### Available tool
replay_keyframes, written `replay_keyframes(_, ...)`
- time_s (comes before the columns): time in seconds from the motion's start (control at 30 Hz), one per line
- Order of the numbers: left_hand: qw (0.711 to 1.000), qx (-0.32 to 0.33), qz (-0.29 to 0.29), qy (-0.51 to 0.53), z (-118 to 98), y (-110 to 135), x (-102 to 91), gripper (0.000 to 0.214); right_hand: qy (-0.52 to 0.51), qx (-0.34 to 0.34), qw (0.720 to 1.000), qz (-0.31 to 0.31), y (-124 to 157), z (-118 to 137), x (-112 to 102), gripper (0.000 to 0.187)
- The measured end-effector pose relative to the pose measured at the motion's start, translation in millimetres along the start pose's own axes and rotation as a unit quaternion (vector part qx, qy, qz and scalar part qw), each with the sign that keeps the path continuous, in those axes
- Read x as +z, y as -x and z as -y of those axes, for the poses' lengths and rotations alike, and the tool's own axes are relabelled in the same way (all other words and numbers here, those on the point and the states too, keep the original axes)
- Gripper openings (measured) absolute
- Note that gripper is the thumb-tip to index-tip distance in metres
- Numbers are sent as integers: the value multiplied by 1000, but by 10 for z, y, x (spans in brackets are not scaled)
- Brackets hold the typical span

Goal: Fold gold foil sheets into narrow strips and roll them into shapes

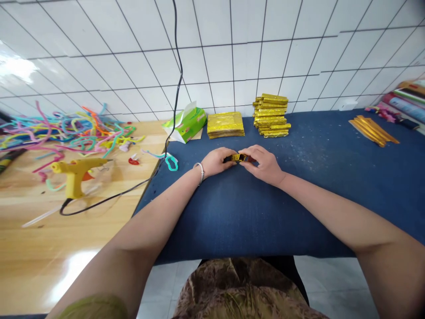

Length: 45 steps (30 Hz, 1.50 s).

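Observation:
Between my two hands is a small piece of shiny gold foil paper (237, 157), partly folded, with dark shaded sides. My left hand (215, 162), with a silver bangle on its wrist, pinches its left end. At the other end, the thumb and fingers of my right hand (264, 165) close on it. Fingers cover much of the paper, so its full shape is hidden. Just beyond my hands lies a flat stack of gold foil sheets (226, 126). To the right of that stands a pile of folded gold foil strips (271, 116).
A yellow glue gun (75, 173) rests on the wooden table (109, 248), its black cord (175, 88) running up the tiled wall. Tangled pipe cleaners (66, 128) lie behind it. A green tissue pack (189, 122) and more gold strips (373, 130) sit on the blue cloth (249, 212).

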<state>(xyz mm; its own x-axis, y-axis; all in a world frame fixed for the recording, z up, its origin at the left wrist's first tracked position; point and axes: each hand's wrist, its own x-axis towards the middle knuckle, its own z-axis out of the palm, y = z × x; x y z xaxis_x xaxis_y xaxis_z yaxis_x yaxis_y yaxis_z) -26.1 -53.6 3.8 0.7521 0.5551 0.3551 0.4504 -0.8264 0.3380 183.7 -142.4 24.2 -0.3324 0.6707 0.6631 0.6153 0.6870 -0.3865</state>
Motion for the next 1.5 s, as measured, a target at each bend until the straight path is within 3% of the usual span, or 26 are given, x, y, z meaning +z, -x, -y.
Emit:
replay_keyframes(0.27,999,22,-17,-25,29,-2,1,25,-5,22,999,26,42,-58,49,30)
replay_keyframes(0.37,997,7,-60,-50,62,-4,-12,27,22,25,998,62,40,-109,58,47)
replay_keyframes(0.53,988,-79,-105,-84,172,1,-29,23,84,66,988,112,19,-248,59,76)
replay_keyframes(0.67,989,-122,-70,-42,271,4,-10,29,118,101,979,132,23,-317,82,78)
replay_keyframes(0.9,996,-84,-14,37,288,24,-25,44,115,126,979,115,49,-390,117,78)
replay_keyframes(1.0,995,-84,-6,63,280,38,-56,45,111,116,979,123,53,-414,112,72)
replay_keyframes(1.23,988,-95,-2,123,351,67,-80,30,95,92,981,142,36,-453,96,31)
replay_keyframes(1.5,985,-90,-29,145,337,73,-67,24,77,48,990,108,34,-417,78,21)
